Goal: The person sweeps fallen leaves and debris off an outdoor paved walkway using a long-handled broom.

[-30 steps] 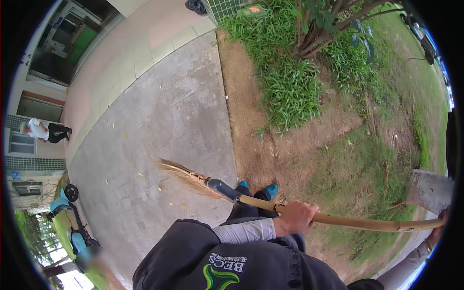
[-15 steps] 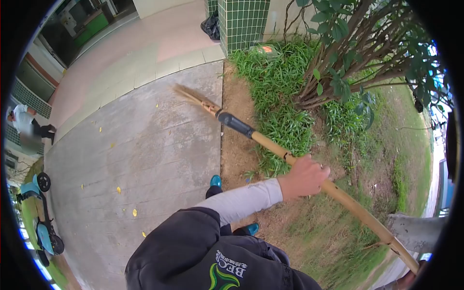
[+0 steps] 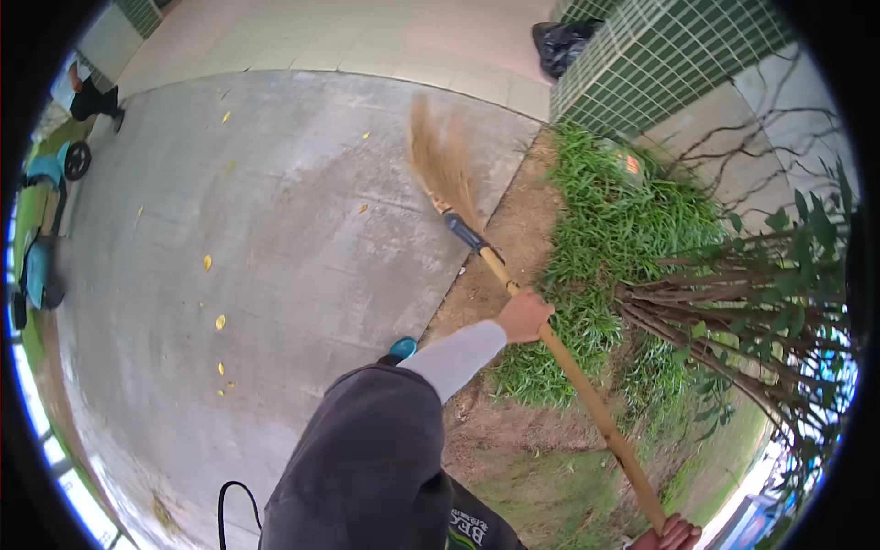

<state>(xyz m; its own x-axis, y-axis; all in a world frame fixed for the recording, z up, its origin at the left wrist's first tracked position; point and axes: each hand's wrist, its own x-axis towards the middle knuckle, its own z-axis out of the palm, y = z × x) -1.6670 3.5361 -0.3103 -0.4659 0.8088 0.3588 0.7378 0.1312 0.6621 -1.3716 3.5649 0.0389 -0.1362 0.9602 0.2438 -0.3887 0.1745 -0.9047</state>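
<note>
My left hand [image 3: 524,316] is closed around the upper shaft of a broom [image 3: 598,408] with a bamboo handle. Near the lower right edge, my right hand [image 3: 669,533] grips the handle's other end, its fingers wrapped round it. Black tape binds the handle to straw bristles [image 3: 442,160], which are fanned out and blurred over the concrete pavement [image 3: 302,229]. The shaft crosses a strip of bare soil and grass. A few yellow leaves [image 3: 220,322] lie on the concrete, left of the bristles.
A green-tiled pillar [image 3: 655,69] with a black plastic bag [image 3: 561,48] beside it stands at the upper right. Grass [image 3: 623,220] and a branching shrub [image 3: 724,293] border the pavement. A blue scooter [image 3: 41,247] and a walking person [image 3: 87,96] are at the left.
My view has turned left and shifted. The bristles have swung rightward relative to the pavement edge and spread out in a blur. Both hands keep hold of the broom.
</note>
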